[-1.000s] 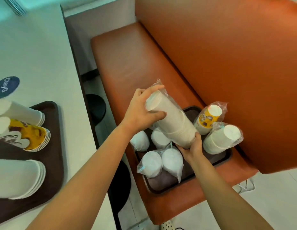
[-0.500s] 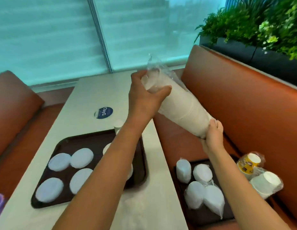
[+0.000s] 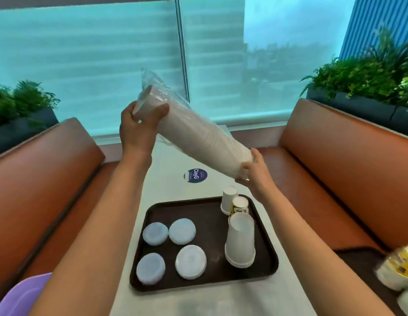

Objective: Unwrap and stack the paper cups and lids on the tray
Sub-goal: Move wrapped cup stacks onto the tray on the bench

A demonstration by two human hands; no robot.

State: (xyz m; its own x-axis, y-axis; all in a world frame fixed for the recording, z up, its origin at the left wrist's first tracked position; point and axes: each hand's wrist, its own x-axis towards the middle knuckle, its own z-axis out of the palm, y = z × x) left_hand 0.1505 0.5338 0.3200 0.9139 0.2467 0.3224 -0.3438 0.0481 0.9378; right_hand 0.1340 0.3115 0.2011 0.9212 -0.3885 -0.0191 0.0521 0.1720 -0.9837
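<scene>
Long plastic-wrapped white cup sleeve [image 3: 193, 135]

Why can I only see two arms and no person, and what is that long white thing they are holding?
The camera sits on the person's head and looks down, so you see only their own arms. The left hand grips the top of a long sleeve of white paper cups, wrapped in clear plastic. The right hand holds its lower end. They hold it tilted in the air above a white table. On the table lies a dark tray. On it are four white lids, lying flat, and three stacks of cups turned upside down, the nearest one being the tall white stack.
</scene>
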